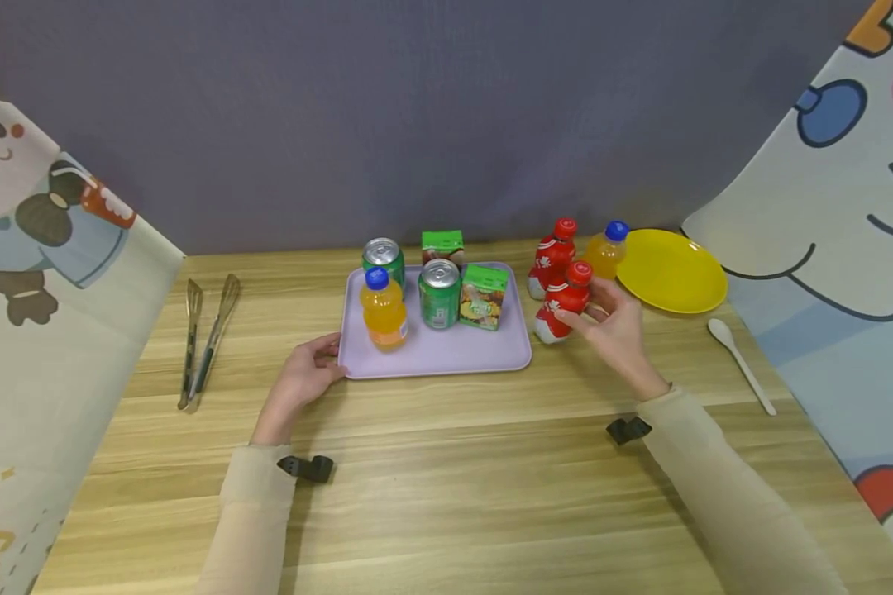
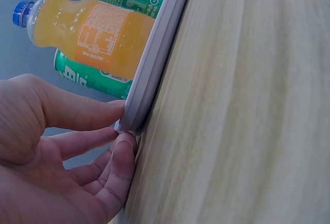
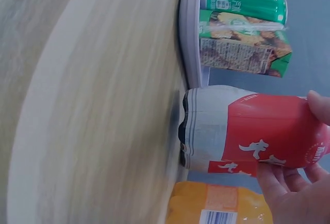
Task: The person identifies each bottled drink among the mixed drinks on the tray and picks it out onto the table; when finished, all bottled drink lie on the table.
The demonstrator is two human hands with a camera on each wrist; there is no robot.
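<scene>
My left hand (image 1: 307, 373) pinches the front left corner of the lilac tray (image 1: 454, 357), thumb on the rim and fingers below it. In my right hand (image 1: 619, 332) is a red and white bottle (image 3: 268, 128), gripped around its upper part just right of the tray. A thin gap and shadow show under its base in the right wrist view. On the tray stand an orange juice bottle (image 1: 384, 314) with a blue cap, two green cans (image 1: 439, 299) and a green drink carton (image 1: 482, 299). A second carton (image 1: 442, 243) shows behind, partly hidden.
Behind the held bottle stand another red bottle (image 1: 549, 266) and an orange juice bottle (image 1: 604, 254). A yellow plate (image 1: 671, 271) and a white spoon (image 1: 742, 368) lie on the right. Two metal utensils (image 1: 207, 351) lie on the left. A grey wall (image 1: 417, 124) closes the back.
</scene>
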